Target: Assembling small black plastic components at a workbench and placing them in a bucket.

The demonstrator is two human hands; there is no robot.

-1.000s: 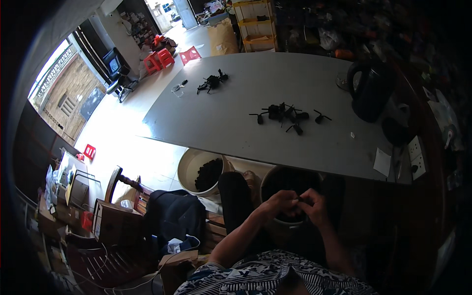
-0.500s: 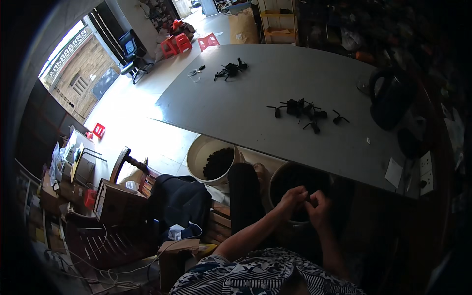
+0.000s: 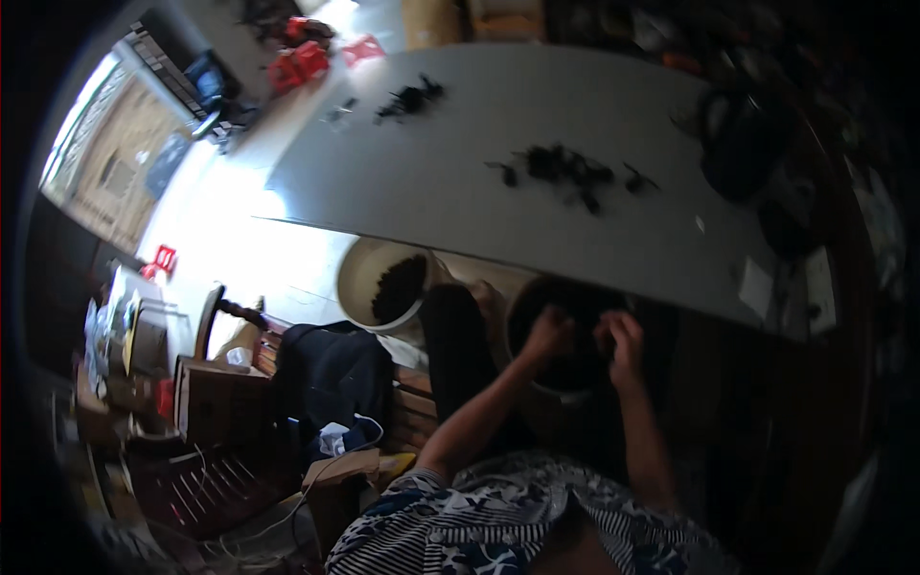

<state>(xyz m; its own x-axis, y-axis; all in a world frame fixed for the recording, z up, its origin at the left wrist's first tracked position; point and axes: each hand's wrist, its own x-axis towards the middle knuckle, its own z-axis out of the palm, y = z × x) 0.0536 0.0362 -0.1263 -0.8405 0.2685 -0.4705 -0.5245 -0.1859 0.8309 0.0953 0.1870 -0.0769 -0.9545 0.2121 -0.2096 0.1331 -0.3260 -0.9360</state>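
Over the dark-filled bucket (image 3: 559, 391) below the table edge, both my hands are held a little apart. My left hand (image 3: 549, 333) is curled closed at the bucket's middle, blurred by motion. Near the right side of the rim, my right hand (image 3: 622, 341) has bent fingers drawn together. Whatever either hand grips is too small and dark to make out. The bucket's contents look black, without clear shapes. To the left stands a white bucket (image 3: 356, 273) partly filled with small black pieces (image 3: 400, 287).
On the grey table (image 3: 431, 182) lie a cluster of black parts with thin stems (image 3: 565, 172) and a farther black cluster (image 3: 410, 99). A dark jug (image 3: 743, 149) stands at the right. Left of me are a dark cloth-covered chair (image 3: 335, 379) and a cardboard box (image 3: 225, 401).
My hands, close together before, have moved apart, the left one lower into the bucket's opening. The whole view has shifted, so the table appears higher and farther left.
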